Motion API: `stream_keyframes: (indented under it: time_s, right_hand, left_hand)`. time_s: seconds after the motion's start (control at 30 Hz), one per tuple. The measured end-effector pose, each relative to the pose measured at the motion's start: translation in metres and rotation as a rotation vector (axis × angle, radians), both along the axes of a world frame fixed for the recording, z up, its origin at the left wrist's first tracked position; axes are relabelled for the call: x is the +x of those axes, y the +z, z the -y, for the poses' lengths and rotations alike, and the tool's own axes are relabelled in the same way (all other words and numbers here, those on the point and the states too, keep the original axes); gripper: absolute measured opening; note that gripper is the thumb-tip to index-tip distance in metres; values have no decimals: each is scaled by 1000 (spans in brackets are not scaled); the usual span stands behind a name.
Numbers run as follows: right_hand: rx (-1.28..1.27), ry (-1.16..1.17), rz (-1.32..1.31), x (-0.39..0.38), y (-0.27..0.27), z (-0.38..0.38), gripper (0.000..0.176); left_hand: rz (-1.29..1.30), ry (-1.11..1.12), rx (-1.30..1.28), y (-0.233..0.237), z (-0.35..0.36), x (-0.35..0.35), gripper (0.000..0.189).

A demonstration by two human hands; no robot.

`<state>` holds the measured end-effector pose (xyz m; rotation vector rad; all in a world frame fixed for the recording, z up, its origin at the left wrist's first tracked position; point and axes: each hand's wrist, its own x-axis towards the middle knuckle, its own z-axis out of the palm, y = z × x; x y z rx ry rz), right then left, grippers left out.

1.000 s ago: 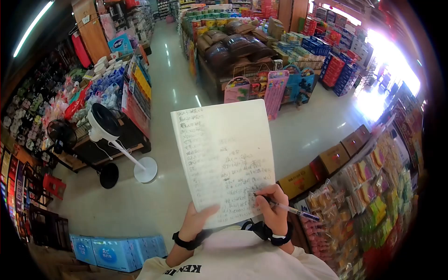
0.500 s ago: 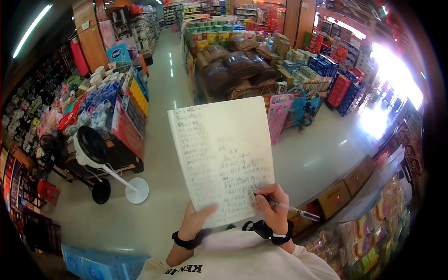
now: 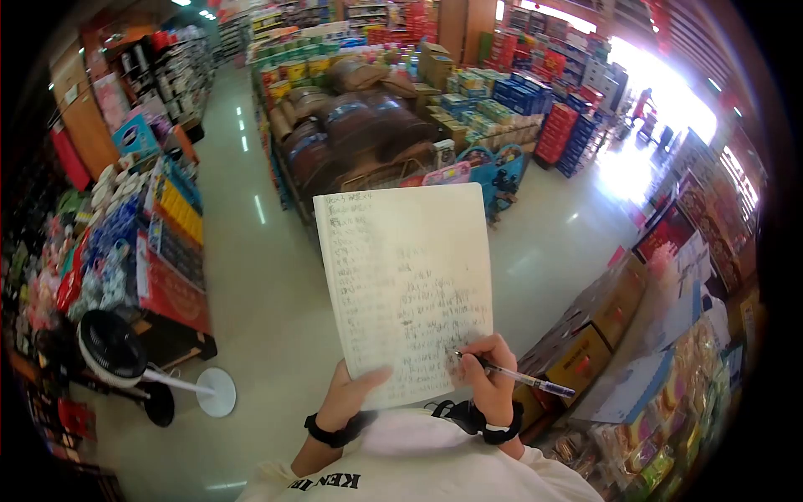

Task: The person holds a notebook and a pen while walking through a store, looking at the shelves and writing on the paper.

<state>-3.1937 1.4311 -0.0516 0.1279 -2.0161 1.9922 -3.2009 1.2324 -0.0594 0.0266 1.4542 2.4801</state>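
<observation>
A notebook (image 3: 410,284) with a page of handwritten lines is held up in front of my chest. My left hand (image 3: 351,391) grips its lower left edge, thumb lying on the page. At the lower right of the page, my right hand (image 3: 488,378) pinches a pen (image 3: 527,380), whose tip points left at the writing and whose barrel sticks out to the right. Dark bands circle both wrists. The fingers of my left hand are hidden behind the notebook.
A white fan (image 3: 114,347) on a round base stands at the left, near a counter of goods (image 3: 171,284). Brown domed packs (image 3: 364,121) are piled ahead. Boxes (image 3: 577,356) and bagged goods (image 3: 669,418) line the right side. A bright opening is at the upper right.
The view has turned right, so the fan, counter and brown packs sit further left in it. Notebook, pen and both hands keep nearly the same place before me.
</observation>
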Motion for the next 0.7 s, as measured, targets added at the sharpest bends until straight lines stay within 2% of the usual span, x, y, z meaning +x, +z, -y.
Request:
stream_keyframes:
  time_s: [0.17, 0.4, 0.7]
  right_hand:
    - [-74, -175, 12, -55, 14, -16, 6]
    - [-20, -427, -165, -141, 25, -43, 6]
    - [-48, -643, -69, -208, 12, -85, 6]
  left_hand:
    - [-7, -166, -3, -8, -27, -93, 36]
    - [-133, -404, 35, 16, -67, -224, 37]
    - [2, -588, 11, 3, -128, -318, 35]
